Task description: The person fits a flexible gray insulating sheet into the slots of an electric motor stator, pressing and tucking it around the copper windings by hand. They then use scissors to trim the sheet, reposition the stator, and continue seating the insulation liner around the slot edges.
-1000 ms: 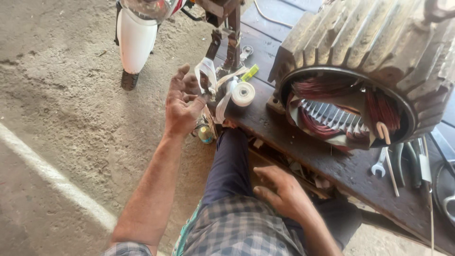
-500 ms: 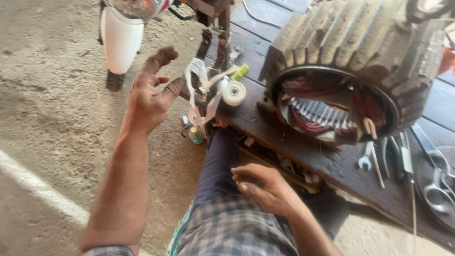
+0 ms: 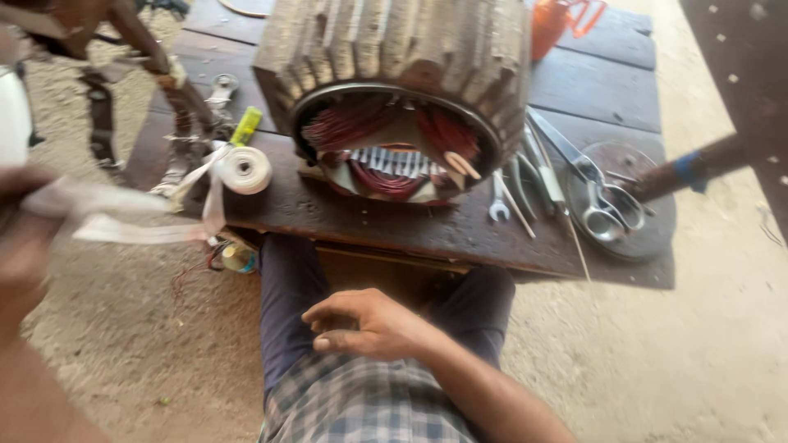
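At far left, blurred left hand [image 3: 20, 246] pinching white tape [image 3: 131, 217], right hand [image 3: 369, 324] loosely curled, empty.

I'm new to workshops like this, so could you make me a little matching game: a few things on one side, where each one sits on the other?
Things:
1. roll of white tape
2. scissors
3. right hand
4. spanner

Places:
A. on the round metal plate
B. on the person's lap
C. left of the motor housing
D. just right of the motor's open end

Pairs: 1-C, 2-A, 3-B, 4-D
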Demonstrator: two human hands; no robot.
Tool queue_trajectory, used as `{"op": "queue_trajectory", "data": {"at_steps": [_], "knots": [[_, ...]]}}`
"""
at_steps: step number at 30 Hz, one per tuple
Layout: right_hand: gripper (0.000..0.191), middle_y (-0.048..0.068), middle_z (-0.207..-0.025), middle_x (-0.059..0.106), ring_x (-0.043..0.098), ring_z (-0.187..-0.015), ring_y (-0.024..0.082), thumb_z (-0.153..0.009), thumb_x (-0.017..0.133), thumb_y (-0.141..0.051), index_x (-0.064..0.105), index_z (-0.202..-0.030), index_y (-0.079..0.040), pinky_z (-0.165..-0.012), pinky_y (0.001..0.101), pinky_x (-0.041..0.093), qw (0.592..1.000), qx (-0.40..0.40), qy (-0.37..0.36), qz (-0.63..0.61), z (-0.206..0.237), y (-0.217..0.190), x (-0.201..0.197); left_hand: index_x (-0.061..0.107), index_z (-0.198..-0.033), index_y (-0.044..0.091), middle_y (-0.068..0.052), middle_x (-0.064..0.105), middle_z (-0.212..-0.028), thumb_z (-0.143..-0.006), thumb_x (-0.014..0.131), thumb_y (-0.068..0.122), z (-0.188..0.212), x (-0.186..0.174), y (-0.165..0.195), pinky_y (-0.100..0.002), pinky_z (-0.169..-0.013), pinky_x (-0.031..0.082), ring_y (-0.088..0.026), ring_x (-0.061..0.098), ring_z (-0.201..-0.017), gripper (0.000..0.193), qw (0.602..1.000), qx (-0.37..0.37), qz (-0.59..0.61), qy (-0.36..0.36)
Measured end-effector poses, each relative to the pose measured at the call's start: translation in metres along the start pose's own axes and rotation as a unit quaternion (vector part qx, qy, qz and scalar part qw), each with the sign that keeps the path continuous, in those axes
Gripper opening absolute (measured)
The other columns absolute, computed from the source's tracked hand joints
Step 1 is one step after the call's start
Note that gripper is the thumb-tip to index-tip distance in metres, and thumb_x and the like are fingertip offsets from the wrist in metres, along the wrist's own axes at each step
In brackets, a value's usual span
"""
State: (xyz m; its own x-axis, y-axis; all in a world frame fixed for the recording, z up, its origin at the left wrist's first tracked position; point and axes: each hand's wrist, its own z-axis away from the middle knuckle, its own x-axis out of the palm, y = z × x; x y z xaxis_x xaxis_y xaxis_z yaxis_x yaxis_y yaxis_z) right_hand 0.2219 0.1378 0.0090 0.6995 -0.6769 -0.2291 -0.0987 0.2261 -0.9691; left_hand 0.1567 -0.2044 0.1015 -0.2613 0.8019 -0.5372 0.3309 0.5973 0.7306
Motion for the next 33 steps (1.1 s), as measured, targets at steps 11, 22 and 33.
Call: {"op": "queue_trajectory", "data": {"at_steps": [11,22,33], "knots": [[0.079,0.014,-0.124,0.07,0.067,-0.12,0.023,-0.096,0.07,-0.054,0.048,-0.154,-0.005,-0.109,0.0392,0.052,0.879,-0.024,-0.002,-0.476,0.006,-0.01,-0.004,0.077,-0.1,0.013,-0.004,0.073,-0.084,-0.077,0.08,0.013,0.1,0.123,0.099,-0.045,-0.075,0.051,-0.027,0.069,-0.083,0.023,0.891,0.165,0.094,-0.413],[0.014,0.018,-0.099,0.072,0.069,-0.072,0.018,-0.1,0.067,0.003,0.07,-0.114,0.005,-0.065,0.032,0.06,0.822,0.007,0.244,-0.514,0.059,0.043,0.001,0.076,-0.102,0.009,-0.007,0.075,-0.086,-0.08,0.073,0.01,0.151,0.153,0.065,-0.037,-0.073,0.059,-0.024,0.074,-0.08,0.022,0.879,0.023,0.158,-0.45],[0.022,0.009,-0.084,0.075,0.069,-0.073,0.021,-0.093,0.07,-0.015,0.077,-0.111,-0.004,-0.066,0.0347,0.055,0.948,0.139,0.221,0.181,0.115,0.032,0.01,0.064,-0.13,0.002,-0.02,0.066,-0.122,-0.086,0.078,0.029,0.145,0.148,0.054,-0.037,-0.082,0.061,-0.029,0.072,-0.097,0.054,0.94,-0.043,0.107,-0.32]]}}
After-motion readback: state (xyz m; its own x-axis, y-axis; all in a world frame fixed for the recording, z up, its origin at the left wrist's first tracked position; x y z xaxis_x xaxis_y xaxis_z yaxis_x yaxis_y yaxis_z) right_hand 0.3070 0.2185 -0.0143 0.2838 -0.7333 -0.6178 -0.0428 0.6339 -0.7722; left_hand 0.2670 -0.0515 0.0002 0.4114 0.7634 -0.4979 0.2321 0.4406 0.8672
